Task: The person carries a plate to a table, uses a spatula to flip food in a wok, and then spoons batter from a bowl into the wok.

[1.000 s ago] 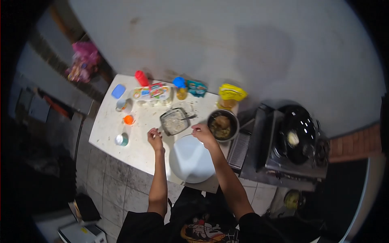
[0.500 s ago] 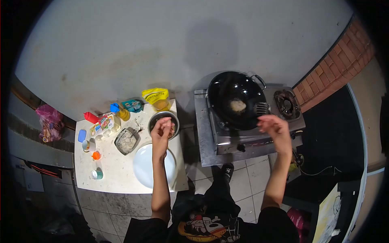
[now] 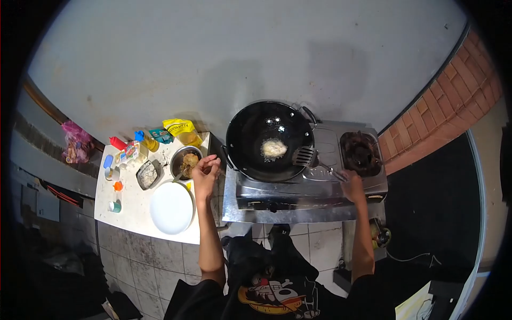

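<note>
A black wok [image 3: 248, 128] sits on the left burner of the metal stove, with a pale battered piece [image 3: 273, 149] in bubbling oil. My right hand [image 3: 352, 186] is closed round the handle of a slotted spatula [image 3: 305, 156], whose head rests at the wok's right edge. Over the right edge of the white table is my left hand [image 3: 207, 170], fingers drawn together; whether anything is between them is too small to tell. Just left of it stands a metal bowl [image 3: 175, 166] of brownish food. A white plate [image 3: 171, 208] lies below the bowl.
Left on the table [image 3: 136, 222] are a grey tray of white flour-like stuff [image 3: 147, 175], a yellow pouch [image 3: 183, 130], a blue-capped bottle [image 3: 146, 141] and a red-capped bottle [image 3: 117, 143]. An unused burner [image 3: 361, 154] is at the stove's right. A brick ledge [image 3: 442, 101] borders the wall.
My right hand has taken hold of the spatula handle. The view has shifted right, and my left hand has moved from over the bowl to its right side.
</note>
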Action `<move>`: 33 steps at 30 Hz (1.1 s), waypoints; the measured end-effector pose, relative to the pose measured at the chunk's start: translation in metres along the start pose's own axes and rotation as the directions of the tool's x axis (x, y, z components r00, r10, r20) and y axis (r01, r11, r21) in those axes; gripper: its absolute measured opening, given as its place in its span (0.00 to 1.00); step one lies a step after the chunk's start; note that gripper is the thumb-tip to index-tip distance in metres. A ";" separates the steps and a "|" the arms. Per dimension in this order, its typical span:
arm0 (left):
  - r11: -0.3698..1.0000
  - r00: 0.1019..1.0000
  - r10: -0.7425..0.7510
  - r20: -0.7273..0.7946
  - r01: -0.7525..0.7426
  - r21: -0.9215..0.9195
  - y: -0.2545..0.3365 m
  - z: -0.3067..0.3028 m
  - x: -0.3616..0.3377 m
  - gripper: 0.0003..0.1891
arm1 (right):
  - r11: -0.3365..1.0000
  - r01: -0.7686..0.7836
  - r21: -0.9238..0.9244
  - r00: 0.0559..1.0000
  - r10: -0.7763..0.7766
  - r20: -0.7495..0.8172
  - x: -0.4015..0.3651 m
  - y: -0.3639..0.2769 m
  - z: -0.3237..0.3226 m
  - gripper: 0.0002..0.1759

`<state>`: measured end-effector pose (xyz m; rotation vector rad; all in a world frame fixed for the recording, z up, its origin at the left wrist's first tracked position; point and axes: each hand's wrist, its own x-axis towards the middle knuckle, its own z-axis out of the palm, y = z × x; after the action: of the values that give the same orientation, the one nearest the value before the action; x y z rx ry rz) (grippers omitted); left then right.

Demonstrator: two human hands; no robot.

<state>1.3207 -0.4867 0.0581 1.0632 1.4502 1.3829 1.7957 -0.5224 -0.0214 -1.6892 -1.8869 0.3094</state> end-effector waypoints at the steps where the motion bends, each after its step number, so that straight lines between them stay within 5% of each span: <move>1: 0.999 1.000 0.002 -0.012 -0.001 0.041 0.000 0.003 -0.004 0.12 | 0.996 -0.072 -0.057 0.996 0.075 0.044 0.004 -0.013 -0.003 0.25; 16: 0.967 0.995 -0.052 -0.085 0.071 0.244 -0.002 0.017 0.007 0.15 | 0.944 -0.219 -0.246 0.973 0.231 0.019 0.011 -0.014 0.034 0.18; 22: 0.868 0.988 0.150 -0.043 -0.111 0.484 -0.004 0.019 0.004 0.15 | 0.947 -0.222 -0.231 0.975 0.219 -0.037 0.013 -0.047 0.002 0.15; 28: 0.882 0.995 0.102 -0.014 -0.084 0.464 0.011 0.021 0.003 0.14 | 0.944 -0.149 -0.293 0.987 0.127 -0.095 0.017 -0.113 -0.033 0.09; 33: 0.924 0.997 0.073 0.007 -0.071 0.376 0.003 0.015 0.002 0.13 | 0.954 -0.247 -0.173 0.967 0.230 -0.110 0.021 -0.152 -0.055 0.11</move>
<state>1.3350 -0.4803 0.0604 1.3643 1.7421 1.1827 1.6997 -0.5392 0.1100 -2.0276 -1.6920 0.1528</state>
